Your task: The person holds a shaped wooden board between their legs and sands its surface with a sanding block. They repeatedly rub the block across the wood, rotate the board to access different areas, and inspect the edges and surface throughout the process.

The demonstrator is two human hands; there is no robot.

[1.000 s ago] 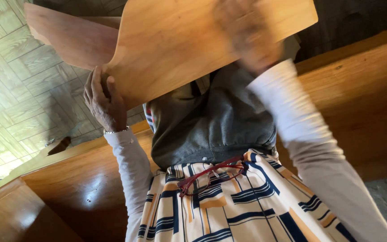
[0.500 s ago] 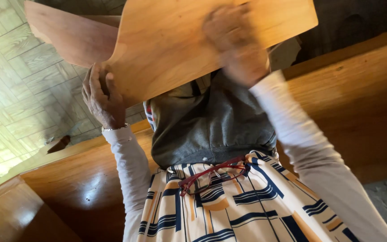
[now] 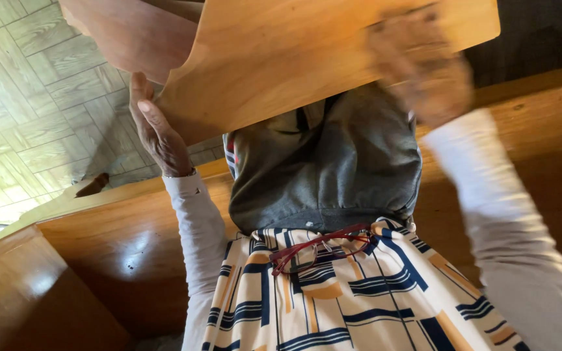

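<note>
The board (image 3: 307,58) is held overhead, long axis running left to right. Its left edge is gripped by the left hand (image 3: 157,130); the blurred right hand (image 3: 424,65) is pressed flat on its face, grip unclear.

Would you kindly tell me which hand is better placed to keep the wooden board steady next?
Left, probably. The left hand already clasps the edge of the wooden board, fingers wrapped round it and sharp in the picture. The right hand lies blurred on the board's face, apparently moving.
</note>
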